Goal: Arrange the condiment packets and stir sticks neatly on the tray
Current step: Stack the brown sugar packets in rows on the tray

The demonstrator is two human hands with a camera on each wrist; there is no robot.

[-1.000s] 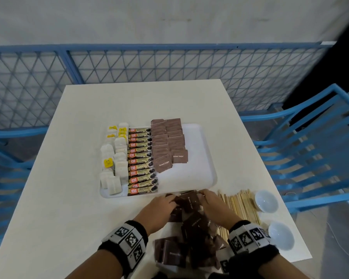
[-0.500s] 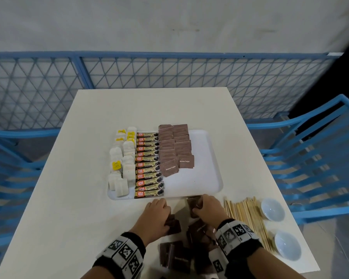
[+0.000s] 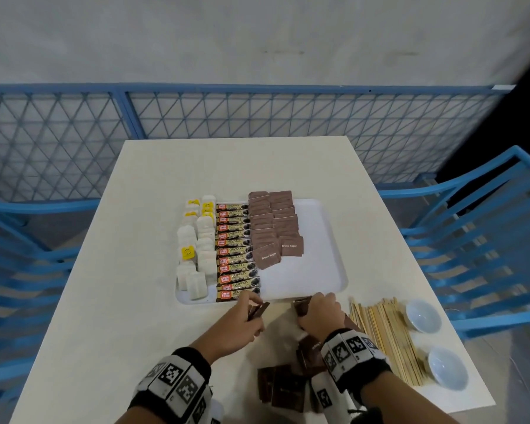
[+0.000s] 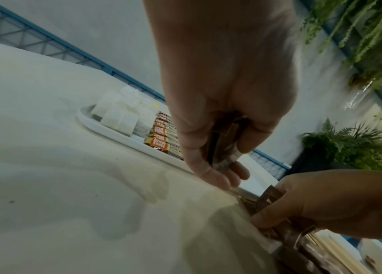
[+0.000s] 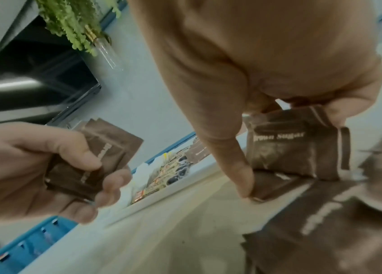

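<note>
A white tray (image 3: pixel 322 264) holds rows of white packets (image 3: pixel 196 258), coffee stick packets (image 3: pixel 236 249) and brown sugar packets (image 3: pixel 276 228). Just in front of the tray's near edge, my left hand (image 3: pixel 245 313) pinches a few brown sugar packets (image 5: pixel 91 163). My right hand (image 3: pixel 318 310) grips a small stack of brown sugar packets (image 5: pixel 291 144) standing on the table beside the tray rim. More loose brown packets (image 3: pixel 285 387) lie near my right wrist. Wooden stir sticks (image 3: pixel 386 335) lie in a pile to the right.
Two small white bowls (image 3: pixel 423 315) (image 3: pixel 447 371) sit by the table's right edge beyond the sticks. The right half of the tray is bare. Blue chairs (image 3: pixel 487 240) flank the table, and a blue mesh fence (image 3: pixel 257 117) runs behind it.
Both hands have moved forward from the loose pile to the tray's near edge, each carrying brown sugar packets. The head view has tilted up and back.
</note>
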